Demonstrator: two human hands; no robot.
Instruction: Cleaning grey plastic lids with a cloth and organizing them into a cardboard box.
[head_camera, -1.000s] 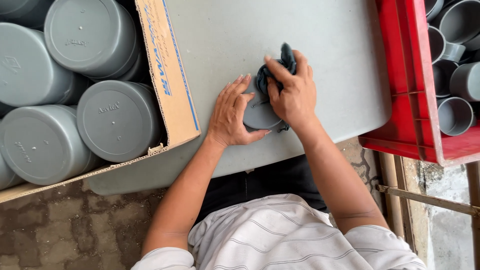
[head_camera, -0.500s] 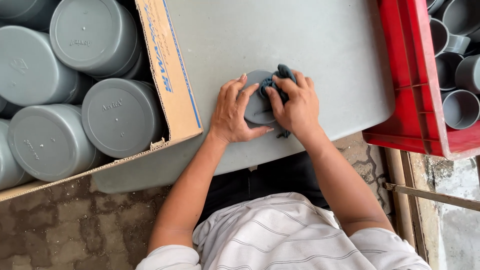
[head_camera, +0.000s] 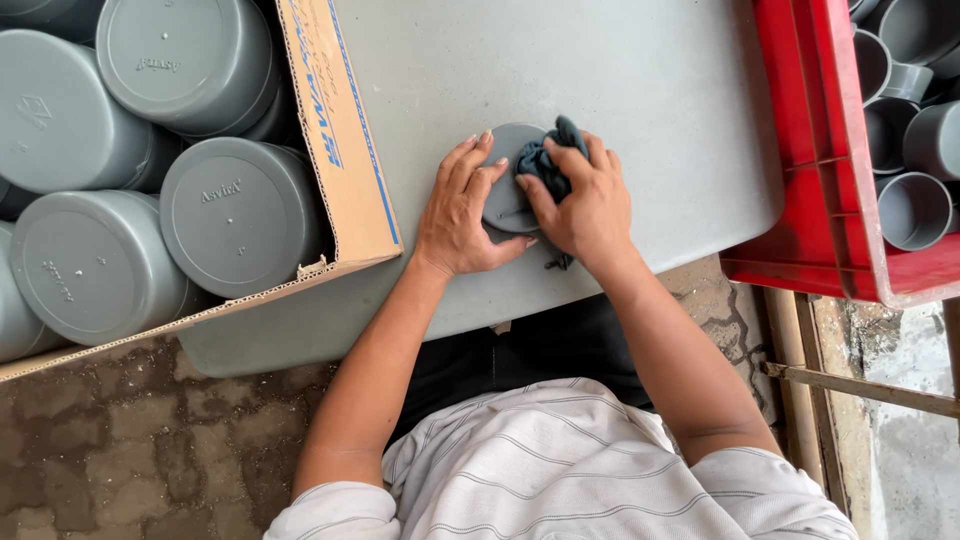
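Note:
A round grey plastic cap (head_camera: 507, 190) lies flat on the grey table (head_camera: 620, 90). My left hand (head_camera: 460, 212) rests on the cap's left edge with fingers spread, steadying it. Pressed onto the cap's right side is a dark blue-grey cloth (head_camera: 545, 158), bunched under my right hand (head_camera: 580, 198), which grips it. A loose end of the cloth hangs out below my right palm.
An open cardboard box (head_camera: 340, 150) at left holds several large grey round caps (head_camera: 235, 215). A red plastic crate (head_camera: 810, 150) at right holds several grey pipe fittings (head_camera: 915, 210). Brick paving and a metal bar lie below the table's near edge.
My right hand has rubbed the cloth across the cap, sliding slightly down and left. The left hand has stayed on the cap's edge.

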